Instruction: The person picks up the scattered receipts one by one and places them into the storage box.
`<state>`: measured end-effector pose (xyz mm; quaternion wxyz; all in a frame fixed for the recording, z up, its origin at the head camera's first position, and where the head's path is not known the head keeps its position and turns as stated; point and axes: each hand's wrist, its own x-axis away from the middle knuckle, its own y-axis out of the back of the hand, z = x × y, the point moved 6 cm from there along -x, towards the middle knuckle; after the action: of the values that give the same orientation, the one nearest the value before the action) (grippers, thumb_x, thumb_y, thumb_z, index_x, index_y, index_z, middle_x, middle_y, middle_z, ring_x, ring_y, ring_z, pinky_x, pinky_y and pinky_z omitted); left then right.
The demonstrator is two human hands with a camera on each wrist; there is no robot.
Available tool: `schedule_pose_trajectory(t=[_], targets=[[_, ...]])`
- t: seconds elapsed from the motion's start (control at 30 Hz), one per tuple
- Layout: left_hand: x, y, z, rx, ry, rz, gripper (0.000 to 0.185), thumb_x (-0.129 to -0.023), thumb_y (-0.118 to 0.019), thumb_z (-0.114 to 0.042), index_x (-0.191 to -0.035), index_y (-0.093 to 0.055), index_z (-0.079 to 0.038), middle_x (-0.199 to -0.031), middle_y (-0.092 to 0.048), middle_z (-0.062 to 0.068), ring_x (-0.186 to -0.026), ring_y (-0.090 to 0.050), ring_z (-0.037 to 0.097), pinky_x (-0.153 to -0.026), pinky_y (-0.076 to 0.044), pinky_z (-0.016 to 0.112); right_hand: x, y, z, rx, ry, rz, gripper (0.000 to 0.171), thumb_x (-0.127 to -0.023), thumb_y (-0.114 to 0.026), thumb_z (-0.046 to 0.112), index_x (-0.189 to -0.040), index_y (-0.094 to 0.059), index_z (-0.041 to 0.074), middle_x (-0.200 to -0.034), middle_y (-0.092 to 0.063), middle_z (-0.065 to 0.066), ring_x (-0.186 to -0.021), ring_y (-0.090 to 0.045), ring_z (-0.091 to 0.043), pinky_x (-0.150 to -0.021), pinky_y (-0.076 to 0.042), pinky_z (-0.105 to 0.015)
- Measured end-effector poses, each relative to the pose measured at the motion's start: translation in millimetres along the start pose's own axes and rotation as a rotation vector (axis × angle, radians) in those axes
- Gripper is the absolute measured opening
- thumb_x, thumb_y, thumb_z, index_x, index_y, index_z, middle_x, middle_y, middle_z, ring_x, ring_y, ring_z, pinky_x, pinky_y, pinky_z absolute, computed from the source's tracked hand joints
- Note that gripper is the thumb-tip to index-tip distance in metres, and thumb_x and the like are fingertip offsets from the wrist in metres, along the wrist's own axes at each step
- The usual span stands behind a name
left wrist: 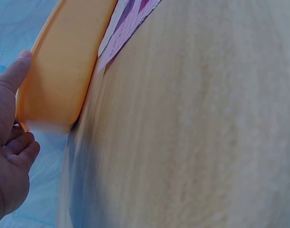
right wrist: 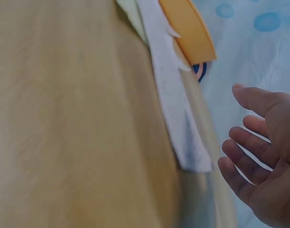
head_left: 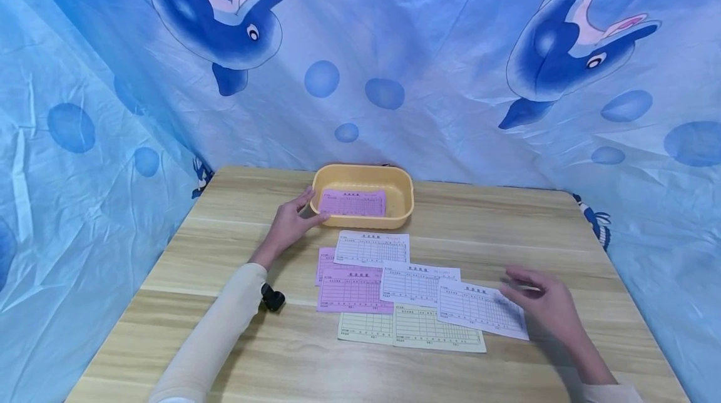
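My left hand (head_left: 288,225) grips the left end of a yellow plastic tray (head_left: 368,222), thumb at its front side and fingers at its left side. In the left wrist view, the left hand (left wrist: 12,142) has its thumb along the tray wall (left wrist: 64,71), with other fingers curled below the rim. A pink receipt slip (head_left: 352,204) lies inside the tray. My right hand (head_left: 549,306) hovers beside the rightmost white receipt slip (head_left: 481,310), holding nothing. Its fingers are loosely bent and apart in the right wrist view, near the white slip's end (right wrist: 195,159).
Before the tray lie two more white slips (head_left: 372,249), overlapping pink slips (head_left: 356,290) and pale green slips (head_left: 439,330) on the wooden table (head_left: 304,365). A small black object (head_left: 273,297) sits by the left wrist. A blue dolphin-print curtain (head_left: 439,134) hangs behind the table.
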<state>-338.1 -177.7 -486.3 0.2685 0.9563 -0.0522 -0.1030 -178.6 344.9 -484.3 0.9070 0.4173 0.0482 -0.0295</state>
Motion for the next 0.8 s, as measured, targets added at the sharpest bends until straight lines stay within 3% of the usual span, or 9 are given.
schedule_pose_trajectory(t=[0.13, 0.5, 0.63, 0.8], targets=[[-0.4, 0.1, -0.4, -0.004, -0.005, -0.006, 0.091, -0.084, -0.083, -0.048, -0.152, -0.044, -0.003, -0.164, -0.034, 0.005, -0.151, -0.033, 0.027, -0.122, -0.031, 0.046, 8, 0, -8, 0.042, -0.027, 0.008, 0.057, -0.088, -0.081, 0.042, -0.130, -0.069, 0.007, -0.125, -0.072, -0.016, -0.112, -0.069, -0.036, -0.081, -0.062, -0.028], [0.5, -1.5, 0.4, 0.013, 0.006, -0.007, 0.090, -0.084, -0.083, -0.048, -0.153, -0.044, -0.005, -0.164, -0.034, 0.004, -0.151, -0.032, 0.026, -0.123, -0.031, 0.046, 18, -3, -23, 0.098, -0.045, 0.020, 0.060, -0.087, -0.081, 0.044, -0.132, -0.067, 0.006, -0.126, -0.071, -0.017, -0.111, -0.069, -0.037, -0.082, -0.062, -0.040], [0.1, -1.6, 1.1, 0.015, 0.003, -0.009, 0.090, -0.084, -0.083, -0.048, -0.153, -0.044, -0.005, -0.164, -0.034, 0.004, -0.151, -0.033, 0.026, -0.122, -0.032, 0.045, 19, -3, -28, 0.103, -0.058, 0.033, 0.062, -0.085, -0.083, 0.045, -0.132, -0.066, 0.007, -0.124, -0.072, -0.016, -0.107, -0.070, -0.031, -0.078, -0.061, -0.029], [-0.1, -1.2, 0.7, 0.022, -0.004, -0.007, 0.091, -0.083, -0.083, -0.048, -0.152, -0.044, -0.003, -0.164, -0.034, 0.005, -0.151, -0.032, 0.027, -0.122, -0.031, 0.046, 17, -4, -32, 0.090, -0.057, 0.037, 0.063, -0.082, -0.086, 0.041, -0.131, -0.067, 0.007, -0.117, -0.074, -0.011, -0.096, -0.064, -0.006, -0.073, -0.054, -0.016]])
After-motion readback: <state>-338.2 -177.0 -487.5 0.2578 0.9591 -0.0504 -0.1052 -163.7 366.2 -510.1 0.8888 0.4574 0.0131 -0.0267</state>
